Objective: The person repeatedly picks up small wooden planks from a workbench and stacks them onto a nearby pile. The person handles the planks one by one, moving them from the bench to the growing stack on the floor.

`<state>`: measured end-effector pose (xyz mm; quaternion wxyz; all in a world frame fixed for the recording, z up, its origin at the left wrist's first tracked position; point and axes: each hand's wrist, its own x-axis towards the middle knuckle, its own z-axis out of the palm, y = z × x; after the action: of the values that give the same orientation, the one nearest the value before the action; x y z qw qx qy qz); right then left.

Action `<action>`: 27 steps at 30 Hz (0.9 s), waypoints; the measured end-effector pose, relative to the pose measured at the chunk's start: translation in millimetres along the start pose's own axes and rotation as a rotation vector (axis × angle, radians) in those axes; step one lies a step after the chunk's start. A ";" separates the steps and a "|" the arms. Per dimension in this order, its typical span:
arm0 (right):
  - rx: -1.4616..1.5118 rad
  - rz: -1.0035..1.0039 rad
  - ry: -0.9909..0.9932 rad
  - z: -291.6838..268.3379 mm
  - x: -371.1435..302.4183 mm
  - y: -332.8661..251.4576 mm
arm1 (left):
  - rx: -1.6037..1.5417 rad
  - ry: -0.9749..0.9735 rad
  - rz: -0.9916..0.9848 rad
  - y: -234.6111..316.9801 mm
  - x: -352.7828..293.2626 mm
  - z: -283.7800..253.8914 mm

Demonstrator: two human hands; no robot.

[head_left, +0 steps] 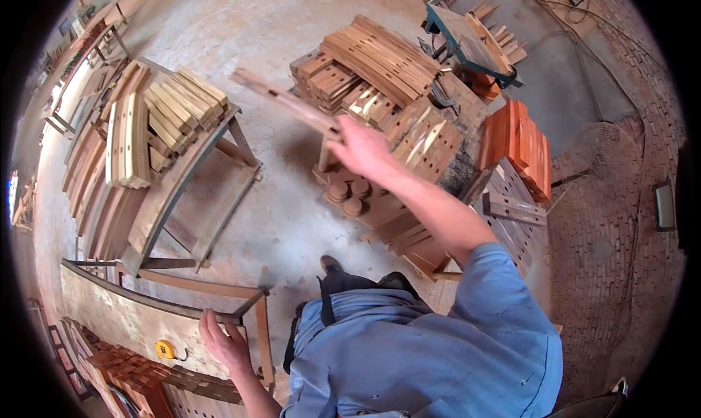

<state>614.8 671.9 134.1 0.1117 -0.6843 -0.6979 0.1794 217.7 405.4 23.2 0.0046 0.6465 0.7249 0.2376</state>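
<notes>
My right hand (362,147) is closed round one end of a wooden slat (288,105) with dark slots in it. The slat is lifted clear of the stacks and slants away to the far left, its far end a little blurred. Low on the left, my left hand (223,343) has its fingers stretched out at the edge of a pale-topped table (109,301). Nothing shows in that hand; whether it presses on the tabletop I cannot tell. A yellow tape measure (166,349) lies on this table, left of my left hand.
Slotted slats (380,56) are stacked high ahead, with several round wooden discs (353,206) in front. Reddish boards (515,144) stand at the right, near a fan (599,144). A metal-framed bench (157,221) on the left carries pale slats (130,140). A green-edged machine table (467,42) stands beyond.
</notes>
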 end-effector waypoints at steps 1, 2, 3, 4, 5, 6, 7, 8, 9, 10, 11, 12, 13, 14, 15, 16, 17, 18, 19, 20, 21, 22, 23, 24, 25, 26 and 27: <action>-0.042 -0.053 0.138 -4.2 5.6 21.0 | -0.009 0.006 0.007 6.4 8.0 3.1; -0.014 -0.026 0.163 -10.7 10.7 32.8 | -0.017 0.011 0.004 12.4 13.2 5.2; -0.017 -0.032 0.213 -14.9 14.0 41.0 | -0.011 0.019 0.011 14.3 18.3 6.4; -0.021 -0.035 0.258 -18.0 15.4 47.3 | -0.005 0.022 0.015 15.6 19.4 7.5; 0.000 -0.034 0.256 -21.2 17.2 50.6 | 0.000 0.025 0.018 16.4 20.2 8.4; 0.022 -0.033 0.255 -25.5 18.6 51.4 | 0.004 0.033 0.012 16.8 20.9 9.2; 0.040 -0.025 0.252 -28.7 19.2 54.2 | 0.005 0.034 0.009 17.2 20.8 10.6; 0.045 -0.013 0.249 -29.7 22.1 57.9 | 0.005 0.036 0.006 17.5 21.0 11.9; 0.049 -0.002 0.246 -29.5 25.5 62.0 | 0.010 0.036 0.004 17.9 21.9 13.2; 0.053 0.012 0.240 -28.3 27.8 66.8 | 0.014 0.034 0.002 18.2 22.0 14.3; 0.063 0.022 0.252 -26.4 30.4 72.4 | 0.019 0.031 -0.001 18.4 21.8 15.2; 0.074 0.033 0.264 -23.9 33.4 78.5 | 0.021 0.035 -0.005 18.4 21.1 16.1; 0.084 0.043 0.276 -22.9 36.5 84.2 | 0.024 0.039 -0.011 19.3 20.2 17.5; 0.110 0.062 0.255 -23.1 39.2 88.7 | 0.026 0.042 -0.015 20.1 19.3 18.4; 0.137 0.081 0.234 -23.4 41.8 93.0 | 0.036 0.032 -0.026 21.1 18.7 18.0; 0.161 0.101 0.215 -24.6 43.8 97.3 | 0.042 0.022 -0.036 22.9 17.9 17.8; 0.184 0.110 0.216 -25.1 46.0 100.8 | 0.049 0.011 -0.046 23.7 17.1 18.2; 0.208 0.119 0.217 -25.2 48.3 103.7 | 0.056 0.007 -0.043 23.0 16.0 19.7; 0.232 0.126 0.218 -25.1 50.4 105.9 | 0.063 0.004 -0.042 22.1 15.3 20.8; 0.275 0.089 0.259 -24.6 51.2 108.1 | 0.070 0.001 -0.041 21.7 15.3 22.0; 0.319 0.053 0.299 -23.5 51.3 110.4 | 0.060 -0.006 -0.045 22.1 15.4 22.9; 0.362 0.014 0.340 -23.1 52.5 113.4 | 0.050 -0.011 -0.049 24.7 16.5 22.7; 0.500 0.038 0.265 -20.7 56.2 120.3 | 0.039 -0.017 -0.053 27.2 17.6 22.7; 0.637 0.063 0.189 -16.9 61.2 129.9 | 0.040 -0.027 -0.065 29.3 18.7 23.3; 0.771 0.085 0.110 -17.9 63.8 133.5 | 0.039 -0.036 -0.080 31.4 19.3 24.2; 0.936 0.111 0.026 -19.6 64.6 136.6 | 0.038 -0.045 -0.094 32.7 20.1 25.6; 1.100 0.137 -0.060 -22.2 64.4 138.8 | 0.037 -0.050 -0.091 33.3 20.8 27.4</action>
<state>748.2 738.1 92.6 0.4210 -0.5635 -0.4581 0.5435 254.0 435.9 16.8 0.0215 0.6187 0.7575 0.2073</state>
